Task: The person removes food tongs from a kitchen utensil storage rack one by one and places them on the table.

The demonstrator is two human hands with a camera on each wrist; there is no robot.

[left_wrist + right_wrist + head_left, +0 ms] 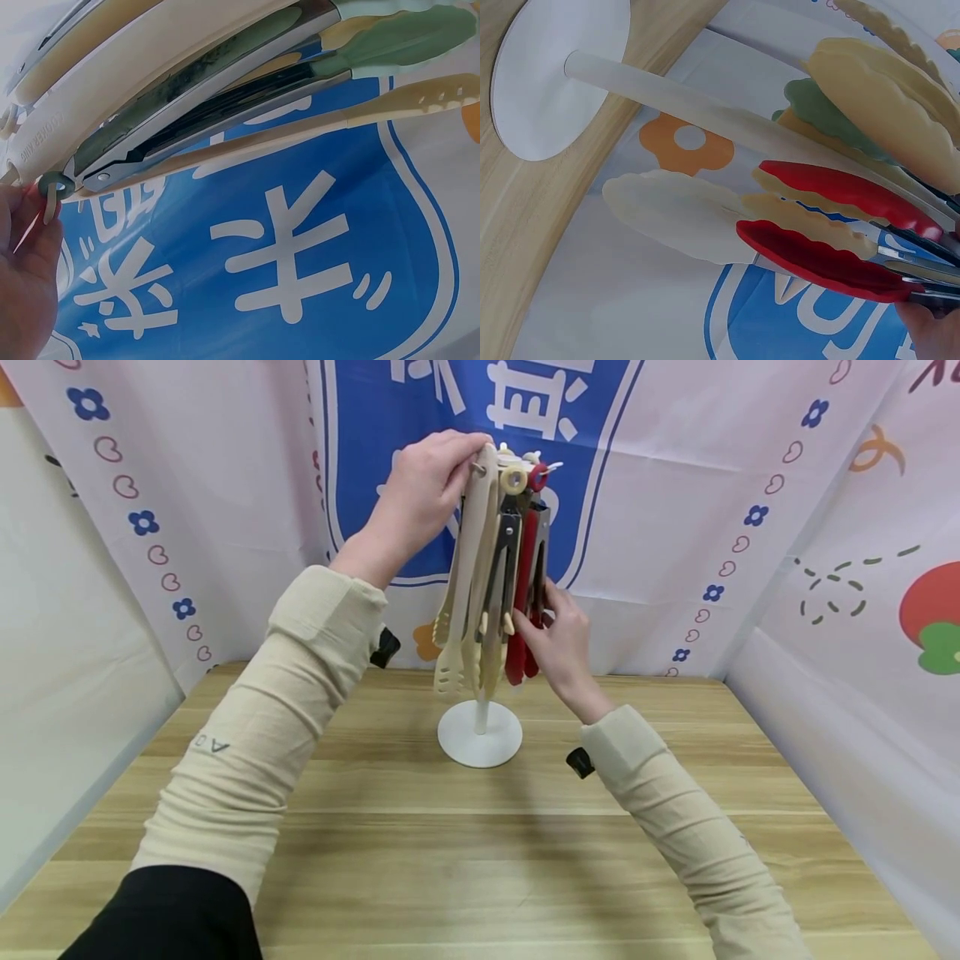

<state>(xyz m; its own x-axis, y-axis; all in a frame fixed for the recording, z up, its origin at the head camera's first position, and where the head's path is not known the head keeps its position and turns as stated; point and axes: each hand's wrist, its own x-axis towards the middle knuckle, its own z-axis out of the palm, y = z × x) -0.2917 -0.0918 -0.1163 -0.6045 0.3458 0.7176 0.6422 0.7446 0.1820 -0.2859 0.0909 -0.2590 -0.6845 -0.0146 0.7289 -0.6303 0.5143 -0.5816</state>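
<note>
A white utensil stand [480, 750] rises from a round base on the table, with several tongs and other kitchen tools hanging from its top. My left hand [420, 485] grips the top of the stand, its fingertips right beside the hook and ring of the green-tipped tongs [412, 49]. Lower on the right side, my right hand [562, 639] holds the red-tipped tongs [817, 266] around their arms, above the scalloped tips. Their red ring [537, 477] is up at a hook. Little of the right hand shows in the right wrist view.
Beige slotted turner [450, 668] and cream-tipped tongs [885, 97] hang close around the pole. A pale spoon-like head [675, 217] hangs near the red tips. Wood-grain table [450, 860] lies in front; a printed cloth [645, 527] stands behind.
</note>
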